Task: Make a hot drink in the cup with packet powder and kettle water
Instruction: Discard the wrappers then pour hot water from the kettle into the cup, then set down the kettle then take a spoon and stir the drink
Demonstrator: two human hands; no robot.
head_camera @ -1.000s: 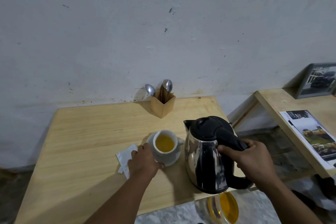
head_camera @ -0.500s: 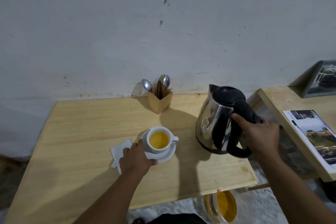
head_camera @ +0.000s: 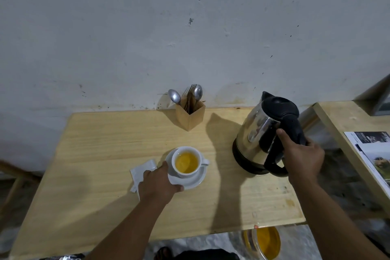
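A white cup [head_camera: 186, 162] full of yellow drink stands on a white saucer [head_camera: 195, 180] near the middle of the wooden table [head_camera: 101, 154]. My left hand [head_camera: 157, 183] grips the saucer's near-left rim. Half under that hand lies a white packet [head_camera: 141, 172]. To the right, the steel kettle [head_camera: 258, 133] with a black lid and handle rests on the table near its right edge, tilted slightly. My right hand [head_camera: 301, 156] is wrapped around the kettle's black handle.
A wooden holder [head_camera: 190, 115] with spoons and a fork stands against the wall at the back. A second wooden table [head_camera: 346, 120] to the right carries a magazine [head_camera: 373, 154]. A glass jar with yellow contents [head_camera: 267, 243] sits on the floor below the table's front edge.
My right hand has carried the kettle from beside the cup back and to the right, and set it down near the table's right edge. My left hand stays on the saucer.
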